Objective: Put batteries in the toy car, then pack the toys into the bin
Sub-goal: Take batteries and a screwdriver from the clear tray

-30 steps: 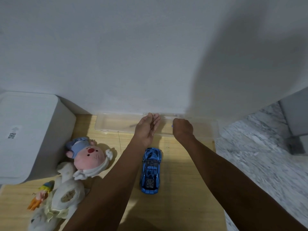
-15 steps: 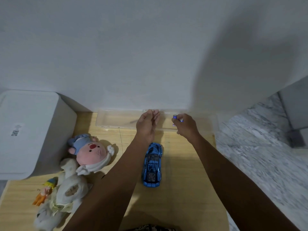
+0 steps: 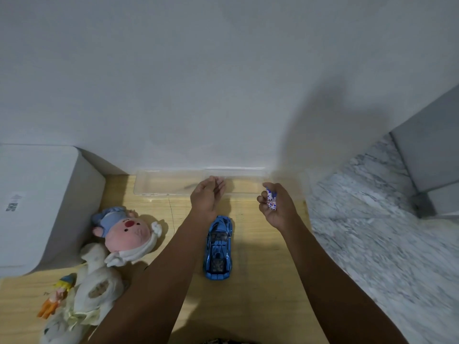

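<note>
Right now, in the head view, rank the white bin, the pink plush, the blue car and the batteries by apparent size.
1. White bin, partly cropped.
2. Pink plush and blue car: similar, unranked.
3. Batteries, partly hidden in the right hand.

The blue toy car (image 3: 219, 248) stands on its wheels, nose toward the wall. The batteries (image 3: 271, 201), white with blue and red print, are up right of the car's nose. The white bin (image 3: 37, 207) stands far left of the car, closed.
</note>
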